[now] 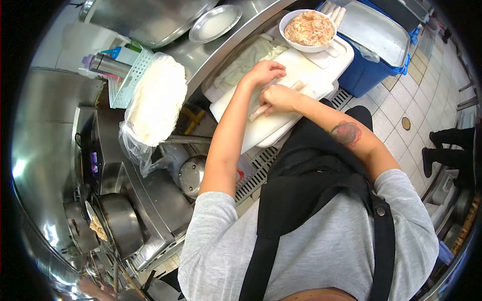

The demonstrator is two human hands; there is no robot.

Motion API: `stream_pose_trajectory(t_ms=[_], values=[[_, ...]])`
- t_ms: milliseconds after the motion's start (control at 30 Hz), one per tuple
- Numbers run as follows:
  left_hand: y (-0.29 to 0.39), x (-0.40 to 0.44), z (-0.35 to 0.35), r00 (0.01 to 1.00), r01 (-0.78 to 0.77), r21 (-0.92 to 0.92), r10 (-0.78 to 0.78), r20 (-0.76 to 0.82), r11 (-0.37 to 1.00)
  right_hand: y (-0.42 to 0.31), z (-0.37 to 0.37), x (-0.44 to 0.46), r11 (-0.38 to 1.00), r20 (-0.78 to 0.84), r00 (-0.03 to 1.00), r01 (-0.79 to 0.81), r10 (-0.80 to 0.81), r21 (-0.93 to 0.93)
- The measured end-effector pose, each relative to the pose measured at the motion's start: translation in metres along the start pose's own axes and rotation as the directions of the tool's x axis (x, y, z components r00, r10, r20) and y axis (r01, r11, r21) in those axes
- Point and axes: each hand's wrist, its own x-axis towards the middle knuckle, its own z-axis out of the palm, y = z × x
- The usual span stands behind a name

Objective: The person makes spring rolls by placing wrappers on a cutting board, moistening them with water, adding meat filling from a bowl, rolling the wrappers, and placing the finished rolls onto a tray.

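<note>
Roll (258,111): lying on the white board (321,83) under my right hand (279,98), slanting near-left to far-right — both ends showing.
Right hand: sitting nearer, clasping its middle.
Left hand (266,72): hovering just beyond, apart, fingers loosely bent, gripping nothing visible.
Bowl (293,42): standing past both hands — not blocking.

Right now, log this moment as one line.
right hand: curled over roll | left hand: over board, contact unclear | filled bowl: beyond both hands
</note>
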Motion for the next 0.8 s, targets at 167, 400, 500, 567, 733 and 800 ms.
stream_pose_trajectory(t_ms=[167,400,500,567,733,800], values=[[0.002,-0.004,0.005,1.000,0.001,-0.114,-0.003,-0.015,0.993,-0.004,0.024,0.003,0.996,-0.124,0.988,0.089,-0.088,0.001],[0.004,-0.002,0.001,0.999,0.033,-0.113,-0.029,0.031,0.993,-0.011,0.016,0.010,0.995,-0.027,0.996,0.086,-0.088,-0.044],[0.010,-0.008,0.004,0.999,0.021,-0.112,-0.024,-0.027,0.994,-0.018,0.024,0.011,0.996,-0.048,0.996,0.075,-0.078,-0.053],[0.019,-0.015,0.002,0.999,0.042,-0.046,-0.043,-0.015,0.998,-0.022,0.016,0.012,1.000,0.009,1.000,0.025,-0.025,-0.012],[0.023,-0.015,0.004,0.998,0.056,-0.015,-0.056,-0.028,0.998,-0.023,0.018,0.014,0.998,0.030,0.999,-0.017,0.018,-0.056],[0.017,-0.015,0.006,0.999,0.040,-0.061,-0.042,-0.030,0.997,-0.021,0.015,0.010,1.000,0.017,1.000,0.020,-0.020,-0.024]])
